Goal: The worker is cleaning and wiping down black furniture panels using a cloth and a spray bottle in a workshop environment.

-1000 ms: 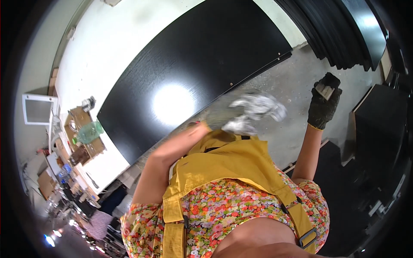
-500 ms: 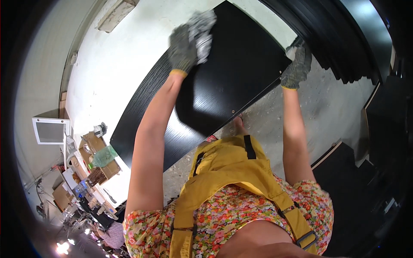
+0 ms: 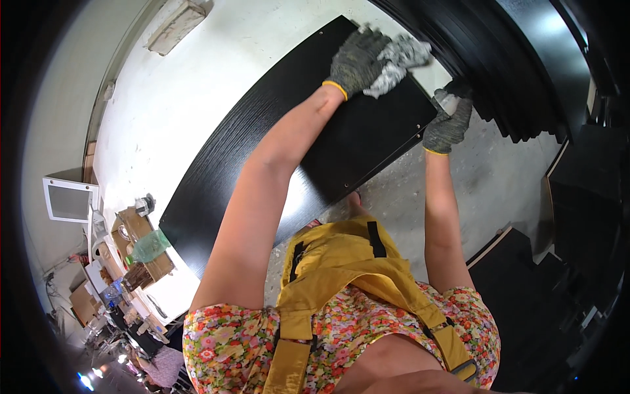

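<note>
A long black panel (image 3: 262,125) with a glossy, faintly grained face lies on a white surface, its near edge overhanging the floor. Small holes run along that edge. My left hand (image 3: 357,62), in a grey knit glove with a yellow cuff, is at the panel's far end, gripping a crumpled grey-and-white rag (image 3: 399,59) against it. The rag reaches past the panel's end. Beside the right corner, my right hand (image 3: 448,128), gloved alike, is closed around a whitish wad (image 3: 447,102) that looks like cloth. Its fingertips are partly hidden against dark panels.
Stacked black panels (image 3: 485,72) stand at the far right, close to my right hand. More dark boards (image 3: 505,269) lie at the lower right. On the left are a cardboard box (image 3: 141,230), a green plastic bottle (image 3: 151,246) and clutter. A pale block (image 3: 176,26) sits at the far left.
My left hand has swept the rag rightward across the panel to its far right end. My right hand stays near the corner, slightly lower in view.
</note>
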Demonstrator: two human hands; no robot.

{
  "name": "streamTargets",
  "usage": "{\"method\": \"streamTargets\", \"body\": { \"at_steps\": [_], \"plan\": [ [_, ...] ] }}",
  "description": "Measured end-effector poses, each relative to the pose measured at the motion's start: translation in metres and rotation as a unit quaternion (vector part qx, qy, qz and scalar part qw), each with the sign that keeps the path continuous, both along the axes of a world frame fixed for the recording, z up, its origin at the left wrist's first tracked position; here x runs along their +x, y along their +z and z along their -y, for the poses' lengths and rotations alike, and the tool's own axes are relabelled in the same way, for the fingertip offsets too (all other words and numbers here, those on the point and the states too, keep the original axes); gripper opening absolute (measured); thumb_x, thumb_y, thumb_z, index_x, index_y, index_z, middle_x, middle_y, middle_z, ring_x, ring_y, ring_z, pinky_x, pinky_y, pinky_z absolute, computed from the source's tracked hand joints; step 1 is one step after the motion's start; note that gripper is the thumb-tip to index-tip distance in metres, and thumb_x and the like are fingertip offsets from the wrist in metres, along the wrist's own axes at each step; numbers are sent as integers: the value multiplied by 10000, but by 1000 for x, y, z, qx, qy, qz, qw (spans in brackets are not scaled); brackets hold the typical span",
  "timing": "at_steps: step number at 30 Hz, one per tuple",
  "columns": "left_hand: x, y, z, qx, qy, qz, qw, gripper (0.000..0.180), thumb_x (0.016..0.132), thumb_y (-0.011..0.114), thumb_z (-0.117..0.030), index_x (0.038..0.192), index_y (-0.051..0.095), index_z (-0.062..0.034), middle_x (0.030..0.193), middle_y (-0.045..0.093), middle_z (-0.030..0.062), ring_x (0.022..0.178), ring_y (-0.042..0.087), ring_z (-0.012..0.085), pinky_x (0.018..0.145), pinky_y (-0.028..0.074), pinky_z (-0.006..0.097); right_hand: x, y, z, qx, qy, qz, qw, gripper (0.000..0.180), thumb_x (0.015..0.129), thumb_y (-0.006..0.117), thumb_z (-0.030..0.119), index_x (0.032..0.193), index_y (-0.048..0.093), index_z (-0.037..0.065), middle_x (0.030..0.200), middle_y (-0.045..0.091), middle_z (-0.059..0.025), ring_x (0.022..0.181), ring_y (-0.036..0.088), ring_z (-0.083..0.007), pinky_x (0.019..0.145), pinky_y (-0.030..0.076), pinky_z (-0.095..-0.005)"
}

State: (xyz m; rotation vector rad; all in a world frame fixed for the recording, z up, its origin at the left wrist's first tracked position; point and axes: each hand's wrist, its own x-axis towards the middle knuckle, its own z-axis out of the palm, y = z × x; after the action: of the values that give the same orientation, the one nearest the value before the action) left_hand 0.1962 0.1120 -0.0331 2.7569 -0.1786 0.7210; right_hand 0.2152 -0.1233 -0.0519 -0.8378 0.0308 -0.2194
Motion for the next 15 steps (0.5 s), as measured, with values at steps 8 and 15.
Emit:
{"method": "streamTargets", "body": {
  "at_steps": [8, 15],
  "plan": [
    [-148, 27, 153, -32, -278, -117, 953, 548, 961, 478, -428, 1420, 474, -128, 1442, 493, 71, 1360, 425, 254, 1116, 344, 383, -37, 42, 106, 167, 131, 67, 975, 387, 969, 541, 364, 1216, 591, 71, 1308, 582, -114, 1173, 545, -266, 1029, 385, -442],
    [-261, 90, 117, -689, -266, -310, 599, 479, 957, 602, -274, 1359, 501, -34, 1217, 612, 196, 1160, 575, 318, 984, 466, 372, -61, 31, 161, 295, 289, 90, 907, 497, 1000, 475, 383, 1382, 492, 65, 1372, 546, -106, 1289, 490, -257, 1092, 353, -408]
  ]
}}
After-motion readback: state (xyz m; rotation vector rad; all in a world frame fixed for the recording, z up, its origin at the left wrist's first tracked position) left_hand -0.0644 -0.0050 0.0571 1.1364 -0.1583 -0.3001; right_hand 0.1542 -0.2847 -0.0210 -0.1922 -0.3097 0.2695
